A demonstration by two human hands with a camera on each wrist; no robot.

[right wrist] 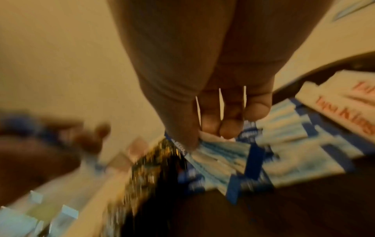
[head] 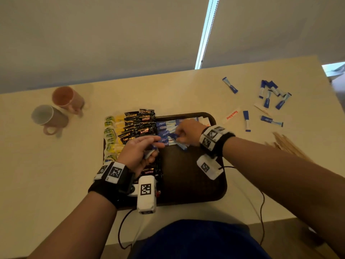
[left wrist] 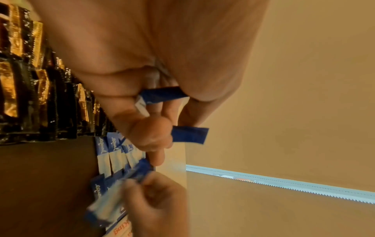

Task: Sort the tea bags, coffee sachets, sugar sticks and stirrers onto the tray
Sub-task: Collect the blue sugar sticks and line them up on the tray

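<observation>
Looking down from my head, I see the tray on the table, tea bags at its left edge, coffee sachets next, and a row of sugar sticks beside those. My left hand curls around a few blue sticks above the tray, and my right hand pinches one stick over the row. More sticks and the stirrers lie on the table to the right, two mugs to the left. From my left wrist, my fingers clamp blue stick ends, with my right hand gripping a stick beyond. From my right wrist, badly blurred, my fingertips pinch a stick just above the laid row.
</observation>
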